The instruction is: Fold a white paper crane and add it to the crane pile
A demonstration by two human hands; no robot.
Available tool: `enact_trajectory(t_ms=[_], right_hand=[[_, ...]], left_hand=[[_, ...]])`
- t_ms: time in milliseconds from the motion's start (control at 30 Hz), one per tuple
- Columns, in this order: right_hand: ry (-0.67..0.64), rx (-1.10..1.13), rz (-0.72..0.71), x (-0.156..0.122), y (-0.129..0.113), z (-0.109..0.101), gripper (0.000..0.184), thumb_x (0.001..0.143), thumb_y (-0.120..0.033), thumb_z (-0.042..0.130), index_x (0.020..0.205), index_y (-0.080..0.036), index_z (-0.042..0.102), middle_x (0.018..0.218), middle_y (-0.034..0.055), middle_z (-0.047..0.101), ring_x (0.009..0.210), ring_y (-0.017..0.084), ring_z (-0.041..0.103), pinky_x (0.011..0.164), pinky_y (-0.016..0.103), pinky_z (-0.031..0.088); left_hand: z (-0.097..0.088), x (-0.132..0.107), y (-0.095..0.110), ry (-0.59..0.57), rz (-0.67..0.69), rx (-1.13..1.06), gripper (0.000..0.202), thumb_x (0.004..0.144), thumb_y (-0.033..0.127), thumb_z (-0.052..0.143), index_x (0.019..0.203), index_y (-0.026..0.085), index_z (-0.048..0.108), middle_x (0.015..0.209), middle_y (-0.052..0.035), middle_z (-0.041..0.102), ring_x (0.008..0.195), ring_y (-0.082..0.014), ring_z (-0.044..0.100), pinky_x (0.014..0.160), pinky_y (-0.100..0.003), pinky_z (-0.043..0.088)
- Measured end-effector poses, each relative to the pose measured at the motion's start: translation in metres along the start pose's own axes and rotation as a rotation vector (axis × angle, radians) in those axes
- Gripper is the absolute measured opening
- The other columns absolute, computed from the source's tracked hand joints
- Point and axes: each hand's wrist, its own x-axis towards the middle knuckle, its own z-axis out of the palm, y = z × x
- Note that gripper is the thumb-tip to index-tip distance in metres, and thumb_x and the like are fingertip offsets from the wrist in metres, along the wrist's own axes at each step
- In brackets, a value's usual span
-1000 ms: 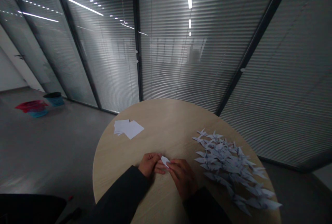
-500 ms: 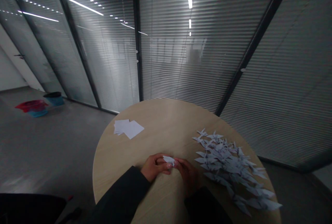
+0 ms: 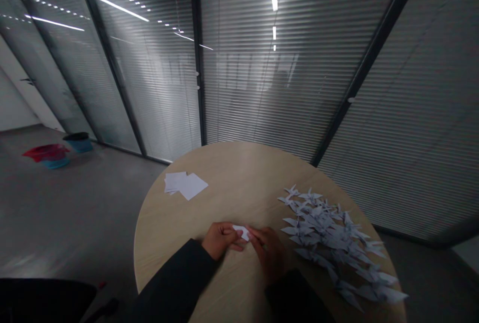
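A small folded piece of white paper [image 3: 241,232] is held over the near middle of the round table [image 3: 239,173]. My left hand [image 3: 220,238] pinches its left side between thumb and fingers. At its right edge, the fingertips of my right hand [image 3: 268,250] are closed on the same paper. The fingers cover part of the folds. To the right of my hands spreads a pile of white origami cranes [image 3: 329,233]. Several flat paper sheets [image 3: 192,186] lie loosely stacked at the table's far left.
Behind the table stands a glass partition with blinds [image 3: 254,103] in dark frames. On the floor at left are a blue bin with a red liner [image 3: 48,153] and a second blue bin with a dark liner [image 3: 79,142]. A dark object [image 3: 45,298] fills the lower left corner.
The folded paper has turned slightly and shows a flatter face. My fingers have shifted their grip on it, with the left thumb now lying across the paper.
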Motion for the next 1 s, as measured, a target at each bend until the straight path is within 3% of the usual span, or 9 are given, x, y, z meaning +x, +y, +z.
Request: enact_trajectory(t_ms=[133, 267, 600, 800, 1000], right_hand=[[0.055, -0.121, -0.114, 0.000, -0.002, 0.000, 0.029, 0.090, -0.031, 0.043, 0.100, -0.025, 0.069, 0.071, 0.0057, 0.060, 0.068, 0.016, 0.056, 0.064, 0.028, 0.049], [0.050, -0.177, -0.138, 0.000, -0.006, 0.002, 0.032, 0.092, -0.030, 0.039, 0.105, -0.024, 0.067, 0.077, 0.0066, 0.059, 0.073, 0.016, 0.055, 0.067, 0.028, 0.048], [-0.026, -0.127, -0.213, 0.000, -0.009, 0.000, 0.029, 0.090, -0.025, 0.042, 0.107, -0.025, 0.065, 0.094, 0.0088, 0.060, 0.084, 0.018, 0.057, 0.067, 0.028, 0.050], [-0.014, -0.096, -0.190, 0.000, -0.008, 0.001, 0.028, 0.086, -0.023, 0.046, 0.106, -0.026, 0.066, 0.095, 0.0084, 0.060, 0.084, 0.019, 0.057, 0.067, 0.030, 0.051], [0.006, -0.048, -0.170, 0.000, -0.011, 0.002, 0.023, 0.084, -0.022, 0.049, 0.097, -0.024, 0.068, 0.093, 0.0086, 0.061, 0.084, 0.019, 0.058, 0.070, 0.032, 0.052]], left_hand=[[-0.001, 0.000, 0.003, 0.008, -0.028, -0.027, 0.049, 0.046, 0.045, 0.082, 0.073, 0.007, 0.070, 0.071, -0.0132, 0.072, 0.071, -0.0234, 0.069, 0.057, -0.027, 0.054], [-0.005, 0.003, 0.001, 0.007, -0.054, -0.073, 0.047, 0.045, 0.042, 0.084, 0.072, 0.006, 0.070, 0.075, -0.0143, 0.072, 0.070, -0.0234, 0.069, 0.058, -0.028, 0.054], [-0.008, 0.004, 0.002, -0.026, -0.053, -0.205, 0.040, 0.048, 0.031, 0.084, 0.077, 0.007, 0.071, 0.075, -0.0101, 0.072, 0.066, -0.0174, 0.067, 0.072, -0.029, 0.052], [-0.005, 0.001, 0.006, -0.068, -0.035, -0.280, 0.039, 0.049, 0.028, 0.084, 0.080, 0.007, 0.072, 0.079, -0.0113, 0.073, 0.072, -0.0189, 0.067, 0.078, -0.030, 0.051], [-0.004, 0.000, 0.005, -0.044, -0.006, -0.226, 0.039, 0.053, 0.037, 0.082, 0.076, 0.007, 0.070, 0.073, -0.0107, 0.072, 0.067, -0.0178, 0.067, 0.072, -0.029, 0.052]])
